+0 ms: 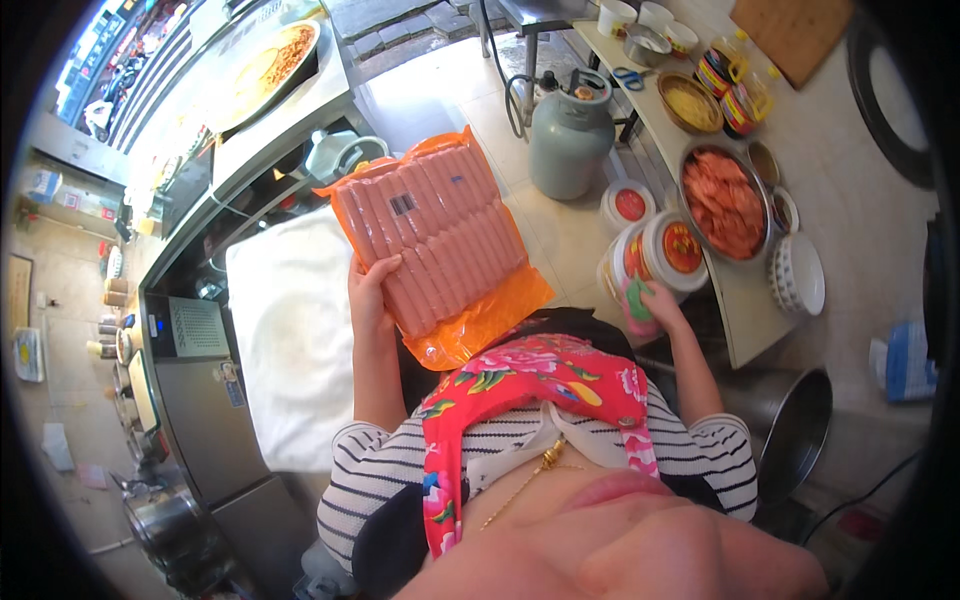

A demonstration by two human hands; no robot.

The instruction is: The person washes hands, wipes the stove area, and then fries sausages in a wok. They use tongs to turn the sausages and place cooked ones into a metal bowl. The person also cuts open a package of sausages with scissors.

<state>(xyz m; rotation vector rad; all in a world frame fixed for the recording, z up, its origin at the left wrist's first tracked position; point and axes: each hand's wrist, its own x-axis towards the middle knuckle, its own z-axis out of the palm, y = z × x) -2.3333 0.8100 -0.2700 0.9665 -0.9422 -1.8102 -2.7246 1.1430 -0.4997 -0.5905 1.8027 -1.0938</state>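
Observation:
A large clear-and-orange plastic pack of sausages is in my left hand, thumb on its front and fingers hidden behind. The sausages lie in two rows, and the pack bears a small printed code. On the other side, my right hand grips a green and pink cloth against the stacked white plastic tubs with red labels. Beyond that hand, a steel bowl of reddish raw meat stands on the narrow table.
A grey gas cylinder stands on the floor ahead. The narrow table at right also holds blue scissors, a basket, oil bottles and a white bowl. At left are a white-covered surface and a counter.

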